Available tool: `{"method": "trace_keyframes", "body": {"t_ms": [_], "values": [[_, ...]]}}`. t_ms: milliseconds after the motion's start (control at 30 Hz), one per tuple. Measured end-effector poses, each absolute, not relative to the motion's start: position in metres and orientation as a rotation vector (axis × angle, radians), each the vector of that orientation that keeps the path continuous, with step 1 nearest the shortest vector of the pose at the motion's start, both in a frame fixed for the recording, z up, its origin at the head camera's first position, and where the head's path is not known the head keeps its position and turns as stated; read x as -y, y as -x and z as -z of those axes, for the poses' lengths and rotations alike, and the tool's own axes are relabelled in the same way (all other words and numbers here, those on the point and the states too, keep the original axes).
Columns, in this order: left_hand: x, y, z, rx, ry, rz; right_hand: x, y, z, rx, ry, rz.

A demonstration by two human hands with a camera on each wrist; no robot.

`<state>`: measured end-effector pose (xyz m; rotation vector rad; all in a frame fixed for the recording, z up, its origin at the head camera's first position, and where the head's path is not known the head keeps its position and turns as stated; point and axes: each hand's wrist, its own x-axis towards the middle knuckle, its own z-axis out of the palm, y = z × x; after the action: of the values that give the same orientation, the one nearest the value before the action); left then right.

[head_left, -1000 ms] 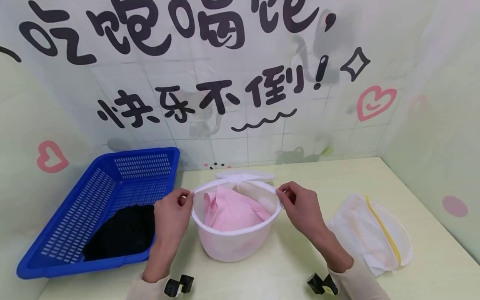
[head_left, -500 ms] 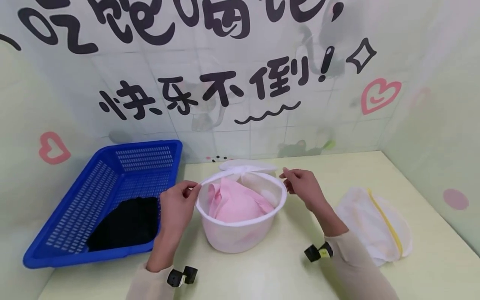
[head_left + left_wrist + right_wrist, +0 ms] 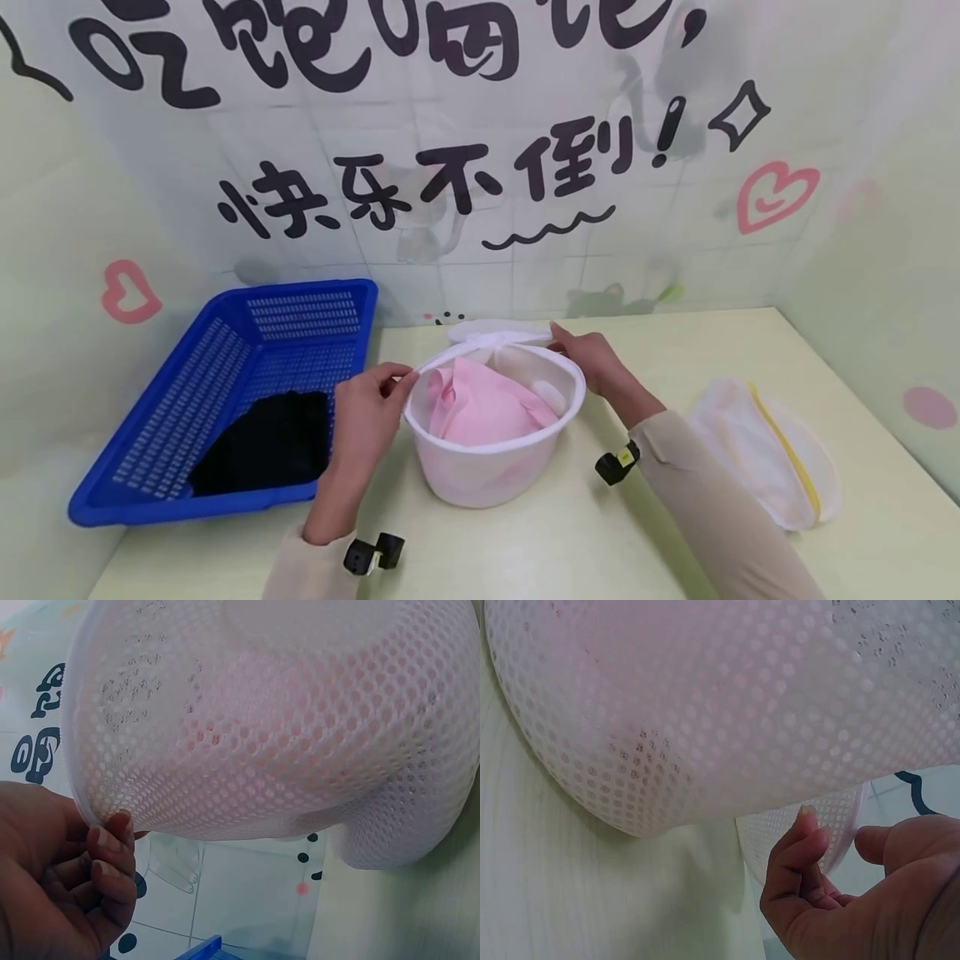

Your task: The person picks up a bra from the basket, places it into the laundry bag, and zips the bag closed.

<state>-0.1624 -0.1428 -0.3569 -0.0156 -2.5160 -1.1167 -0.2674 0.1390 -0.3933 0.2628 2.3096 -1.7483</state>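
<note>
A white mesh laundry bag [image 3: 483, 475] stands upright on the table, its round mouth facing up. Inside lies a folded pink cloth garment [image 3: 487, 408]. My left hand [image 3: 369, 417] pinches the left of the rim between thumb and fingers; the left wrist view shows the fingertips curled at the rim [image 3: 73, 742]. Behind the mouth, the bag's lid flap [image 3: 468, 329] is folded back. My right hand [image 3: 596, 362] holds the right end of that flap, thumb at its edge and curled fingers [image 3: 799, 851] against the mesh.
To the left stands a blue plastic basket [image 3: 225, 502] with a black cloth [image 3: 266, 446] in it. A flat white mesh bag with a yellow zip [image 3: 787, 458] lies on the table [image 3: 600, 550] at right. A printed wall covering [image 3: 480, 283] rises behind.
My right hand has let go of the bag's right rim and moved back and left to the lid flap. My left hand keeps its pinch on the rim. The head view has shifted slightly.
</note>
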Motion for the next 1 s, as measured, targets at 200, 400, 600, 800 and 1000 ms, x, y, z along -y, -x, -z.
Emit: {"method": "trace_keyframes", "body": {"t_ms": [200, 400, 600, 800, 1000], "values": [[0.143, 0.165, 0.356, 2.502, 0.035, 1.11, -0.135, 0.271, 0.395, -2.367, -0.282, 1.743], [0.144, 0.166, 0.357, 2.497, 0.037, 1.111, -0.133, 0.271, 0.403, -2.36, -0.322, 1.822], [0.143, 0.165, 0.358, 2.497, 0.039, 1.124, -0.133, 0.264, 0.407, -2.334, -0.329, 1.93], [0.141, 0.164, 0.359, 2.507, 0.039, 1.125, -0.132, 0.258, 0.413, -2.234, -0.317, 2.012], [0.14, 0.163, 0.36, 2.526, 0.024, 1.139, -0.13, 0.253, 0.416, -2.189, -0.28, 2.08]]}}
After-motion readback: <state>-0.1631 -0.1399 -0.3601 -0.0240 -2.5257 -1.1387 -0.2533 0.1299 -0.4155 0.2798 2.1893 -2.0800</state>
